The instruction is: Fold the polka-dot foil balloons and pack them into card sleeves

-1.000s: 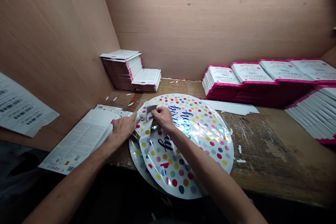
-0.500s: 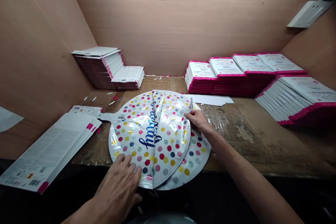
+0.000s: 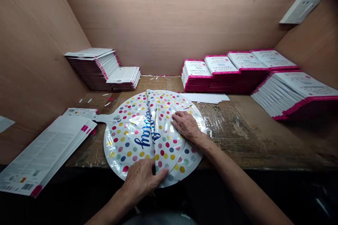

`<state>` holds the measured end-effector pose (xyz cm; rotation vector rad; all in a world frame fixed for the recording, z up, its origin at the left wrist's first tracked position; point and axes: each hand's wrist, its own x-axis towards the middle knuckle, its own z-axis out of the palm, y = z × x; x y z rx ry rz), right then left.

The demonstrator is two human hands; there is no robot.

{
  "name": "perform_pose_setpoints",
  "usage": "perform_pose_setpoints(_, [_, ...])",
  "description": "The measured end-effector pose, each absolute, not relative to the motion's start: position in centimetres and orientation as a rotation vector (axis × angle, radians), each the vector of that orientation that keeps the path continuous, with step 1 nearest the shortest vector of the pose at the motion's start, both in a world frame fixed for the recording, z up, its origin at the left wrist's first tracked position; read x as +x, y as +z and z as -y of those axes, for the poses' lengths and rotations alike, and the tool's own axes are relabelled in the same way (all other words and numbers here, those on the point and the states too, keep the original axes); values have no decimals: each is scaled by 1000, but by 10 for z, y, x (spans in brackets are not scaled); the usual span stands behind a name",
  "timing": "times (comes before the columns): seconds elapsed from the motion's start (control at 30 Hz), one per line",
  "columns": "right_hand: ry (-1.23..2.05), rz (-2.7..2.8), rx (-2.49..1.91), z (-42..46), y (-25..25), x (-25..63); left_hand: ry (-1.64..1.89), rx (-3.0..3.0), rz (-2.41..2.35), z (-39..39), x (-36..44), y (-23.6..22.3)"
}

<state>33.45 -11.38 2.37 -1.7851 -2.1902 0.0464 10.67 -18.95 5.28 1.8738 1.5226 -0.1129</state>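
Note:
A flat, uninflated foil balloon (image 3: 129, 130), white with coloured dots and blue lettering, lies over the front part of the cardboard surface. Its right side is folded back over itself along a crease near the middle, and its tail points left. My right hand (image 3: 187, 126) rests flat on the folded part, fingers stretched out. At the near edge, my left hand (image 3: 142, 175) presses on the balloon beside the crease, its thumb spread away from the fingers. The left fingertips are partly hidden.
Flat printed card sleeves (image 3: 47, 147) lie at the left. Stacks of folded cards (image 3: 89, 70) stand at the back left, pink-edged packs (image 3: 224, 66) at the back right. White strips (image 3: 206, 97) lie behind the balloon. Wooden panels (image 3: 148, 24) enclose the surface.
My right hand has moved left from the balloon's right edge and flattened onto the fold. My left hand has shifted right along the near edge to the crease. The view has shifted slightly.

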Motion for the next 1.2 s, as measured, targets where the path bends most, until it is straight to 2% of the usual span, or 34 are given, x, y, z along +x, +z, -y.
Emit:
perform_pose_setpoints(0.1, [288, 2160, -1717, 116, 23, 349, 13, 1314, -1203, 188, 108, 60])
perform_pose_setpoints(0.2, [570, 2018, -1472, 141, 38, 365, 310, 856, -971, 177, 111, 93])
perform_pose_setpoints(0.3, [469, 2021, -1211, 186, 50, 365, 551, 747, -904, 167, 111, 127])
perform_pose_setpoints(0.43, [-194, 2010, -1204, 222, 34, 357, 494, 1261, -1108, 153, 95, 136])
perform_pose_setpoints(0.53, [-406, 2040, -1203, 219, 15, 363, 600, 1909, -1469, 129, 84, 119])
perform_pose_setpoints(0.63, [-470, 2146, -1203, 209, 12, 376, 755, 2395, -1337, 102, 87, 87])
perform_pose_setpoints(0.83, [-490, 2378, -1128, 202, 27, 386, 372, 2765, -657, 100, 110, 24])
perform_pose_setpoints(1.0, [-391, 2673, -1076, 194, 46, 383, 464, 2736, -604, 104, 101, 22])
perform_pose_setpoints(1.2, [-262, 2828, -1080, 173, 66, 385, 504, 2715, -714, 74, 107, 29])
